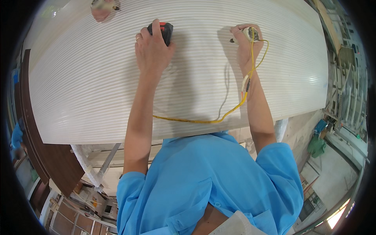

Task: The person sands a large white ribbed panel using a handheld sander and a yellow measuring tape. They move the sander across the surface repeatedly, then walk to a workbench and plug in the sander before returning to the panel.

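Observation:
My left hand (151,53) is wrapped round a black-and-red block (167,32) that looks like a power-tool battery pack, above the ribbed white panel (203,70). Off to the right, my right hand (244,49) grips a small, whitish, round-ended device (253,34) with a dark end; its kind is not clear. Thin yellow wires loop from this device along my right wrist. They join a thicker yellow cable (211,122), which sags across the panel's near part and passes out of sight at my left forearm.
At the panel's far left is a blurred pinkish shape (102,9) that I cannot make out. Dark brown boards (58,164) lie beyond the panel's left edge. A wrapped support leg (87,166) stands below its near edge. Metal racking (350,90) lines the right side.

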Tool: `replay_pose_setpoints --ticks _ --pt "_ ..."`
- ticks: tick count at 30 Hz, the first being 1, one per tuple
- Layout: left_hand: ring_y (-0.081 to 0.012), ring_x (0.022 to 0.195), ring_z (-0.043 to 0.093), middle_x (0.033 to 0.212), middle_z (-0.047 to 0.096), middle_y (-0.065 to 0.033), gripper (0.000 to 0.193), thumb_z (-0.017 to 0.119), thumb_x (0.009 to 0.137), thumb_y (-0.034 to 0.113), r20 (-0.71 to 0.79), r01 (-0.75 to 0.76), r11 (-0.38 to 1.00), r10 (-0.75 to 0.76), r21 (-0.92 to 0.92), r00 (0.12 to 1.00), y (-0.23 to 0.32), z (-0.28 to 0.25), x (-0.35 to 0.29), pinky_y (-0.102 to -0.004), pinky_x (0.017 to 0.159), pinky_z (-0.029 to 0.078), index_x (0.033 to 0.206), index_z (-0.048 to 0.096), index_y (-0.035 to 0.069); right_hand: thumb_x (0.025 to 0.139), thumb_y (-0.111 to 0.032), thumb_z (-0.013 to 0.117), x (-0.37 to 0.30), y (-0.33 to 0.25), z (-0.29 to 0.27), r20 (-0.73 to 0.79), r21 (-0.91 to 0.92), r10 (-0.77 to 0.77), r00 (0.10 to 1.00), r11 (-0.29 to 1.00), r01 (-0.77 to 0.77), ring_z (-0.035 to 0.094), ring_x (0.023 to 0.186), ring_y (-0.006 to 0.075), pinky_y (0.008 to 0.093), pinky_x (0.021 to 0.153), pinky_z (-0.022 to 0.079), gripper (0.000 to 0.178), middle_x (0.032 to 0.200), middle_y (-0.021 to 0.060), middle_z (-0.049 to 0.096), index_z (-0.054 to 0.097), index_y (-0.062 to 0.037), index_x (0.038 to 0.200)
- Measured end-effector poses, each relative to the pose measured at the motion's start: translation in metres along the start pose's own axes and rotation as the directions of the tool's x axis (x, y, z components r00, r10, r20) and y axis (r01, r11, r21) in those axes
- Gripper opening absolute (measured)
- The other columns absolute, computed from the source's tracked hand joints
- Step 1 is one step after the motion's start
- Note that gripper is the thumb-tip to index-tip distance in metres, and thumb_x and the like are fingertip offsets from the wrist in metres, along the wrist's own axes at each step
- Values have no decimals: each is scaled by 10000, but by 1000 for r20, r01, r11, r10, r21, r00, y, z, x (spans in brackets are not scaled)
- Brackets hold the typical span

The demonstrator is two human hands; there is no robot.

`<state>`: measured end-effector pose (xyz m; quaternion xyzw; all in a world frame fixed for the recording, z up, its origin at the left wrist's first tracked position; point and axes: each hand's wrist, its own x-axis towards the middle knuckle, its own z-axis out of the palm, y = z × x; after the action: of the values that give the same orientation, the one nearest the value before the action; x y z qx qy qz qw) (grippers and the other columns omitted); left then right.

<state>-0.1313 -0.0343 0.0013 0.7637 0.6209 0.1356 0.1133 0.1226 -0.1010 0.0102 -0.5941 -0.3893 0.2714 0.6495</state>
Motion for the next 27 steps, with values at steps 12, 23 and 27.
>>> replay_pose_setpoints --ticks 12,23,27 --pt "-423 1204 596 1334 589 -217 788 827 837 266 29 -11 998 12 -55 1000 4 -3 -12 -516 1013 530 1536 477 161 903 -37 764 6 3 2 -7 -28 4 1000 1000 -5 736 919 206 325 858 568 158 938 125 753 651 -10 1011" --pt "-436 1278 531 1415 522 -235 877 822 823 243 191 23 966 28 -258 981 -3 -55 -143 -569 1107 432 1597 423 138 898 28 758 15 -2 1 3 86 23 1000 996 -24 741 940 253 379 891 577 176 970 135 727 646 6 1032" --pt "-473 1256 531 1450 491 -258 888 819 808 227 262 31 962 43 -271 964 -17 -72 -168 -572 1057 458 1597 422 134 907 15 750 18 2 0 14 50 -3 1000 999 2 738 939 241 360 883 574 161 963 134 731 646 5 1030"
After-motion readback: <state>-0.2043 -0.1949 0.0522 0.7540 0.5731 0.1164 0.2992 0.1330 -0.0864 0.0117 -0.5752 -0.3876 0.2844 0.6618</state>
